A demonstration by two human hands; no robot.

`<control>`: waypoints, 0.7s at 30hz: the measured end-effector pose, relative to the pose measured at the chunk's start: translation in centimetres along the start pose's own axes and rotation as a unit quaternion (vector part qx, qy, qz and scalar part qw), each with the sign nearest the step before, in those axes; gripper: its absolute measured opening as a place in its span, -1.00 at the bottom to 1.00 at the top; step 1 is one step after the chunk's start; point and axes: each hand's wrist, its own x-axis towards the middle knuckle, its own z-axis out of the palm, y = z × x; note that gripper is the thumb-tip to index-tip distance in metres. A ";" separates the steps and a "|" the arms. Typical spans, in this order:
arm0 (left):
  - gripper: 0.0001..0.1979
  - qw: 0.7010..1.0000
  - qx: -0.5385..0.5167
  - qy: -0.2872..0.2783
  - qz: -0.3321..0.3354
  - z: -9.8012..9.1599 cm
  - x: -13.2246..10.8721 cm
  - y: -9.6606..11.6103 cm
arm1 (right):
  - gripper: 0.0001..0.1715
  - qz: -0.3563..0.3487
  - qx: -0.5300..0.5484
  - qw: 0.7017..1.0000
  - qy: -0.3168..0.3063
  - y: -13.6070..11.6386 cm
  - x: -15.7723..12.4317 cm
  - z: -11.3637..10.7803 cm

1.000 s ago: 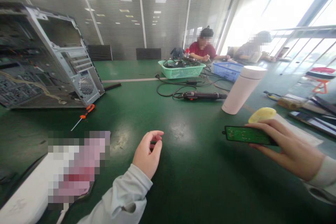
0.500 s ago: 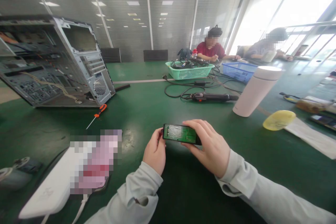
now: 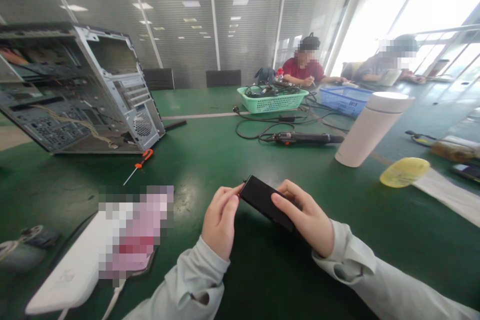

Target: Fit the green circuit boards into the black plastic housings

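A flat black rectangular module (image 3: 262, 199) is held just above the green table (image 3: 232, 155), tilted with its dark side up. My right hand (image 3: 307, 217) is closed around its right end, thumb lying on top. My left hand (image 3: 220, 217) pinches its left corner between the fingertips. Both sleeves are light grey.
An open computer case (image 3: 78, 90) lies at the left, with an orange screwdriver (image 3: 138, 164) in front of it. A white tumbler (image 3: 371, 127), a yellow disc (image 3: 404, 172), a black electric screwdriver (image 3: 305, 137) with cables, a green basket (image 3: 272, 100) and a blue one (image 3: 345, 100) are beyond. Two people sit at the far side.
My right hand carried the module from the right to the middle, my left hand took its left end, and it has been turned over from its green circuit side to its black side.
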 end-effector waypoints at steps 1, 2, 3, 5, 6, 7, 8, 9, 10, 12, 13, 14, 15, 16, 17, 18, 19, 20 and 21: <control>-0.66 1.000 -0.005 0.001 -0.001 0.0 0.0 0.1 | -0.46 0.062 0.062 0.996 -0.021 -0.1 0.1 0.1; -0.65 1.000 -0.012 0.005 -0.003 0.0 0.0 0.1 | -0.45 0.129 0.118 0.984 -0.042 -0.3 0.1 0.2; -0.64 1.000 -0.020 0.008 -0.005 0.0 0.0 0.1 | -0.46 0.197 0.170 0.964 -0.064 -0.6 0.2 0.2; -0.63 0.999 -0.041 0.006 -0.015 0.0 0.0 -0.1 | -0.45 0.312 0.261 0.909 -0.092 -1.3 0.2 0.4; -0.62 0.998 -0.053 0.000 -0.024 0.1 0.0 -0.2 | -0.43 0.357 0.305 0.877 -0.100 -1.6 0.3 0.5; -0.61 0.997 -0.063 -0.005 -0.035 0.2 0.0 -0.3 | -0.41 0.384 0.341 0.852 -0.105 -1.9 0.3 0.6; -0.61 0.996 -0.073 -0.009 -0.046 0.2 0.0 -0.4 | -0.39 0.391 0.364 0.838 -0.109 -2.0 0.2 0.7; -0.60 0.995 -0.082 -0.011 -0.057 0.3 0.1 -0.5 | -0.39 0.391 0.380 0.830 -0.119 -2.1 0.2 0.8; -0.60 0.994 -0.087 -0.010 -0.066 0.3 0.1 -0.5 | -0.40 0.391 0.392 0.822 -0.132 -2.1 0.2 0.9; -0.59 0.993 -0.093 -0.010 -0.074 0.4 0.1 -0.5 | -0.40 0.393 0.404 0.812 -0.150 -1.8 0.1 0.8; -0.58 0.993 -0.095 -0.010 -0.076 0.4 0.1 -0.4 | -0.41 0.394 0.401 0.813 -0.152 -1.6 0.0 0.8; -0.58 0.992 -0.096 -0.009 -0.076 0.4 0.1 -0.3 | -0.47 0.388 0.390 0.822 -0.149 -1.3 0.0 0.6; -0.58 0.992 -0.098 -0.009 -0.075 0.3 0.1 -0.2 | -0.54 0.368 0.371 0.840 -0.143 -0.9 -0.1 0.5; -0.58 0.992 -0.100 -0.010 -0.073 0.3 0.1 -0.1 | -0.60 0.330 0.343 0.869 -0.134 -0.5 0.0 0.3; -0.60 0.992 -0.101 -0.013 -0.070 0.3 0.1 0.0 | -0.60 0.275 0.304 0.904 -0.124 -0.1 0.1 0.1; -0.62 0.992 -0.102 -0.014 -0.067 0.3 0.0 0.0 | -0.54 0.207 0.255 0.938 -0.112 0.3 0.2 -0.2; -0.64 0.992 -0.103 -0.014 -0.066 0.3 0.0 0.1 | -0.46 0.134 0.198 0.966 -0.100 0.6 0.3 -0.5; -0.67 0.992 -0.103 -0.013 -0.067 0.4 -0.1 0.1 | -0.43 0.058 0.136 0.986 -0.082 0.9 0.5 -0.8; -0.68 0.992 -0.102 -0.013 -0.068 0.4 -0.2 0.1 | -0.44 -0.015 0.069 0.996 -0.061 1.1 0.6 -1.1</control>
